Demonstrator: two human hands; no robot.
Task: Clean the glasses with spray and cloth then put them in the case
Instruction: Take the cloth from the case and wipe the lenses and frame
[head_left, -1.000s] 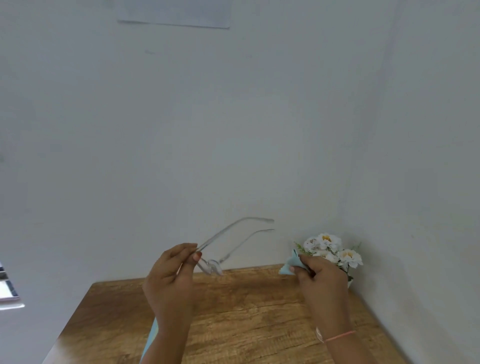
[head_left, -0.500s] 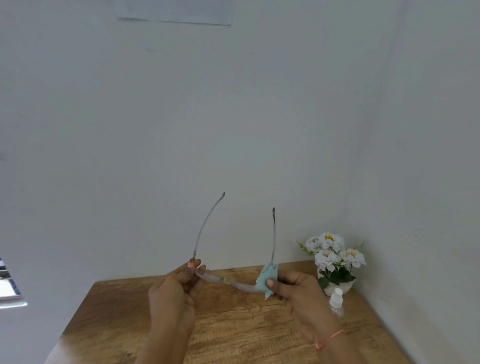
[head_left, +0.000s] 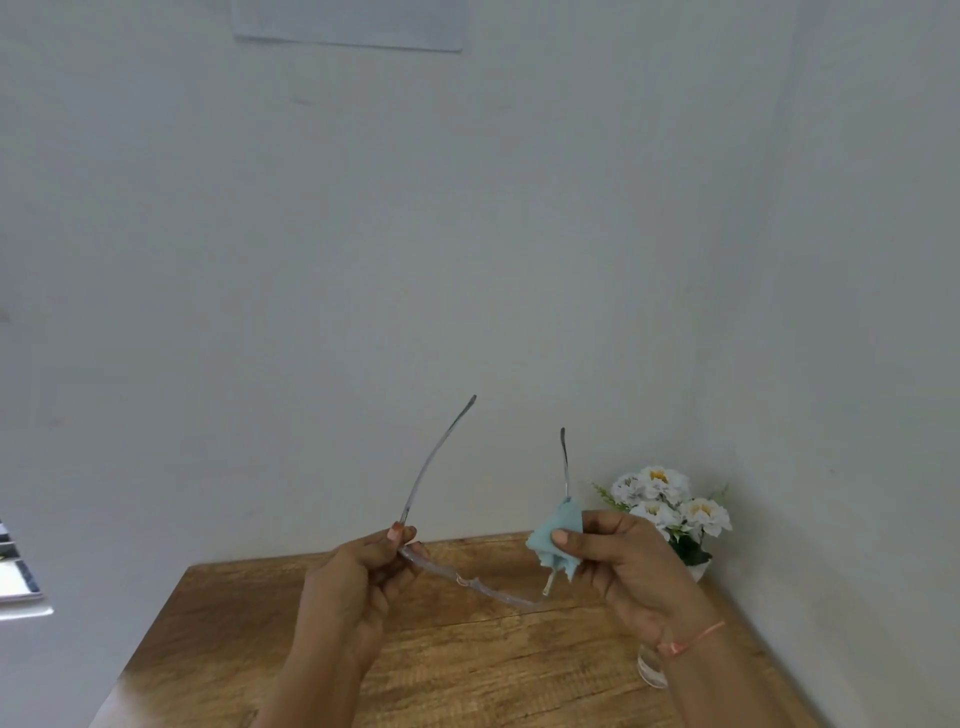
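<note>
Clear-framed glasses (head_left: 470, 581) are held up above the wooden table (head_left: 467, 670), their two temple arms pointing up toward the wall. My left hand (head_left: 358, 577) pinches the left end of the frame near the hinge. My right hand (head_left: 623, 561) pinches a light blue cloth (head_left: 556, 535) folded around the right end of the frame, thumb on the near side. A clear spray bottle (head_left: 652, 670) stands on the table behind my right wrist, mostly hidden. No case is in view.
A small pot of white flowers (head_left: 670, 506) stands in the back right corner against the wall. The table meets walls at the back and right. A sheet of paper (head_left: 348, 23) hangs high on the wall.
The glasses turned from temples pointing right to temples pointing up, front stretched between both hands. My right hand brought the cloth from near the flowers onto the right end of the frame.
</note>
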